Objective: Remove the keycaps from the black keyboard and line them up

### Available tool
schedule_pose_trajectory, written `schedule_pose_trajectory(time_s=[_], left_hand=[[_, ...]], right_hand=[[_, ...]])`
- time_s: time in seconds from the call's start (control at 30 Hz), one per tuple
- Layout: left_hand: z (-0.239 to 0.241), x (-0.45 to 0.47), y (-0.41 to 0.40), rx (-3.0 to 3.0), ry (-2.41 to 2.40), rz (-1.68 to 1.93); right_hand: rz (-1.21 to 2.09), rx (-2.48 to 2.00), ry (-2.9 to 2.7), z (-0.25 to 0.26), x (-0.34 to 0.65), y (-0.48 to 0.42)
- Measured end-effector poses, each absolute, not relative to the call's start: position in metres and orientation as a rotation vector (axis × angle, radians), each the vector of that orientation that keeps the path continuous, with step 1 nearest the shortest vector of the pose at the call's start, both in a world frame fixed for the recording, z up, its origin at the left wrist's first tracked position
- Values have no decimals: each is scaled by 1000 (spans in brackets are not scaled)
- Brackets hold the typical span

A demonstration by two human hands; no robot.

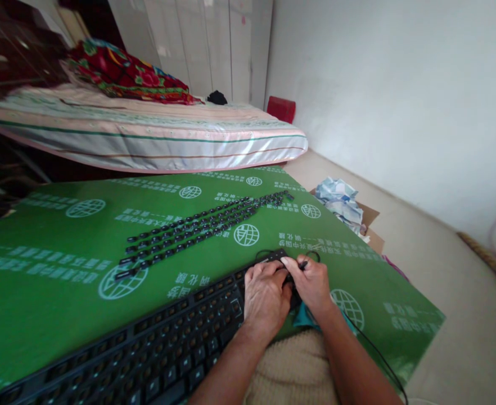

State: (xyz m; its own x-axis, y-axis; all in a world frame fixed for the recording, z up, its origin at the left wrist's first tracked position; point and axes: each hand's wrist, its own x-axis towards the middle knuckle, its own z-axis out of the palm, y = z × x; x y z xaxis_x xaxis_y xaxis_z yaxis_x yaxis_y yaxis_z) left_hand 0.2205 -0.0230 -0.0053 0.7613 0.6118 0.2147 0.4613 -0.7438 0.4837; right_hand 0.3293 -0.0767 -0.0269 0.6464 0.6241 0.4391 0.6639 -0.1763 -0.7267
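Note:
A long black computer keyboard [147,332] lies across the green-covered table, slanting up to the right. Many key positions along it show bare sockets, while caps sit on the lower rows. My left hand [265,292] is curled over the right end of the keyboard, fingers bent, fingertips partly hidden. Close beside it, my right hand [313,287] pinches a thin black pen-like tool [302,265] against that same end; its lower part is hidden. Beyond the keyboard, black keycaps [189,230] lie in several long rows.
The green table cover [214,264] bears white print. A black cable [377,351] runs off the lower right edge. Teal material [305,316] shows under my right wrist. A bed [147,135] stands behind the table, and a cardboard box [368,216] with crumpled wrappers is on the floor.

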Motion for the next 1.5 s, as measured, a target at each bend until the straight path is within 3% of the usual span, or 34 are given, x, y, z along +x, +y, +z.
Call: schedule_pose_trajectory(time_s=[1.5], left_hand=[[-15, 221, -17, 2216, 871, 816]], right_hand=[[182, -1509, -710, -21, 320, -80]])
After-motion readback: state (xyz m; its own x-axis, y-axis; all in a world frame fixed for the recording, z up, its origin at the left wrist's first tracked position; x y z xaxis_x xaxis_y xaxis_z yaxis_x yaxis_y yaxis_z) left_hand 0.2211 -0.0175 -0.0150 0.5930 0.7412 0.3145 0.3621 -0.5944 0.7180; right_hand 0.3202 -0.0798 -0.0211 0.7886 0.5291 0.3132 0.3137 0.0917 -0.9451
